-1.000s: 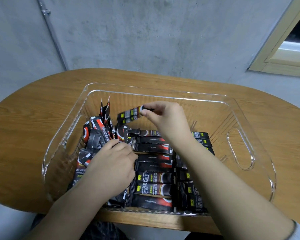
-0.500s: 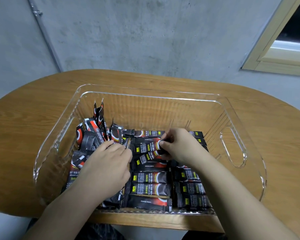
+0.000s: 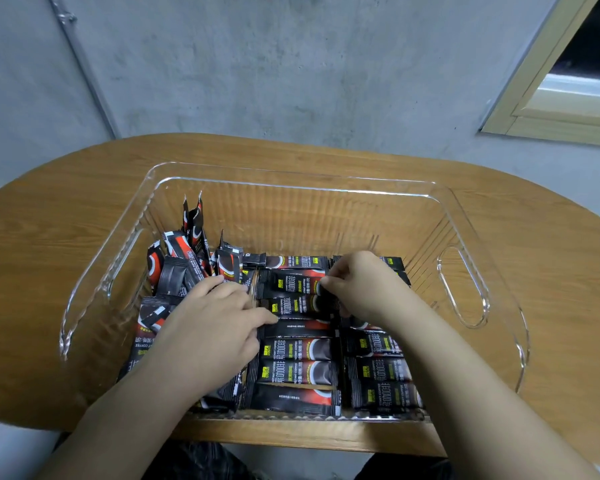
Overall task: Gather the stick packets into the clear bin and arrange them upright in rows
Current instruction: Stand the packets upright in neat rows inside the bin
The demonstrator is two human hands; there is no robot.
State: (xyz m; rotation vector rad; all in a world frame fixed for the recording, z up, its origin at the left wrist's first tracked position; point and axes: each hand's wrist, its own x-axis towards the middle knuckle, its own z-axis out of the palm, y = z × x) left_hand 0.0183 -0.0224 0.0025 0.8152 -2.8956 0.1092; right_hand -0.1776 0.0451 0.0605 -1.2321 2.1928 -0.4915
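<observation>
Inside the clear bin (image 3: 291, 183), my right hand (image 3: 364, 289) pinches a stick packet (image 3: 293, 284) onto the middle row; my left hand (image 3: 208, 327) presses flat on loose packets (image 3: 174, 271) beside it. Next I'd release and fetch another.

Both hands (image 3: 212, 327) cover several packets (image 3: 297, 370).

Wooden table (image 3: 551, 258), clear bin (image 3: 291, 174) on it

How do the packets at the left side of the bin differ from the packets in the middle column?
The left packets stand or lean at mixed angles in a loose cluster; the middle-column packets lie flat, stacked in an even row. Several left packets show red faces; the middle ones show mostly black with yellow marks. Both groups sit inside the clear bin.
</observation>
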